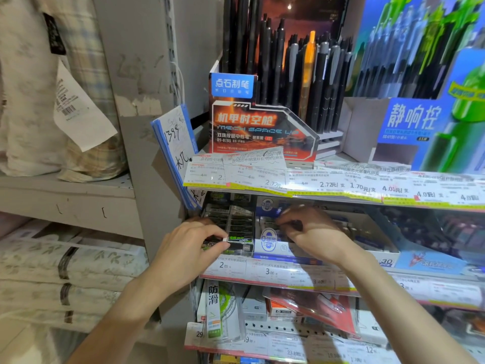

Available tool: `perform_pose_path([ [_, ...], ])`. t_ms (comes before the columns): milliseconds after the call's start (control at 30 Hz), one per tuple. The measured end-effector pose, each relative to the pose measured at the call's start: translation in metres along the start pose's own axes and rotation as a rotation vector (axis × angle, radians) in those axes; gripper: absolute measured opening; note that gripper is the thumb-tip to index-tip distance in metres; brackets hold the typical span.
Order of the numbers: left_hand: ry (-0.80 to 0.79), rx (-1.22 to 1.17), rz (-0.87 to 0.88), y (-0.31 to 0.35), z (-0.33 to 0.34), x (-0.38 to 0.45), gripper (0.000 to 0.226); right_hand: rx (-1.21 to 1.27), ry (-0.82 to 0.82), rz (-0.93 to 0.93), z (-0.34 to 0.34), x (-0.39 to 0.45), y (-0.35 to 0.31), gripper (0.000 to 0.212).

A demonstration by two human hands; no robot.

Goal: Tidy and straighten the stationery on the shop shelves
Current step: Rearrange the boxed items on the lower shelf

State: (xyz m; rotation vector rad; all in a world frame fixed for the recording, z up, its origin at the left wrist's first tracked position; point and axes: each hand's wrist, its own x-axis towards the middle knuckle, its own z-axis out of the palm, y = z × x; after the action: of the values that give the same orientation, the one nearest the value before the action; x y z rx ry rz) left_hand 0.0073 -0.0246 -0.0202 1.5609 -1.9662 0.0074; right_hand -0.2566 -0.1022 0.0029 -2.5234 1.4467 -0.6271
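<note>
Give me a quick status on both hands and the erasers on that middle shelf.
Left hand pinching a black eraser in its display box. Right hand gripping an item in the white box. Price tags overhang above; nothing blocking.

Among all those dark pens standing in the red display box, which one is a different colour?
The orange pen, standing mid-row in the red display box; every pen around it is black or grey.

Price tags blurred — small print unreadable, right hand fingertips hidden

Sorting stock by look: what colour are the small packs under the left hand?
Black with green print, seen in the head view: small packs by the left hand.
</note>
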Motion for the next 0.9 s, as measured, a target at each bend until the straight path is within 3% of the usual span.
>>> perform_pose_path([
  [200, -0.005, -0.003, -0.003, 0.000, 0.000, 0.000, 0.022, 0.020, -0.001, -0.049, -0.001, -0.003, 0.003, 0.017],
  [400, -0.020, 0.006, -0.010, 0.001, 0.000, 0.000, 0.024, 0.063, -0.029, 0.016, -0.004, -0.004, 0.001, 0.018],
  [633, -0.033, 0.021, -0.011, 0.001, -0.001, 0.000, 0.026, 0.215, 0.108, 0.081, -0.004, 0.003, -0.011, 0.013],
  [900, -0.026, 0.014, -0.010, -0.001, -0.001, 0.000, 0.026, 0.244, -0.059, -0.012, 0.018, 0.029, -0.042, 0.016],
])
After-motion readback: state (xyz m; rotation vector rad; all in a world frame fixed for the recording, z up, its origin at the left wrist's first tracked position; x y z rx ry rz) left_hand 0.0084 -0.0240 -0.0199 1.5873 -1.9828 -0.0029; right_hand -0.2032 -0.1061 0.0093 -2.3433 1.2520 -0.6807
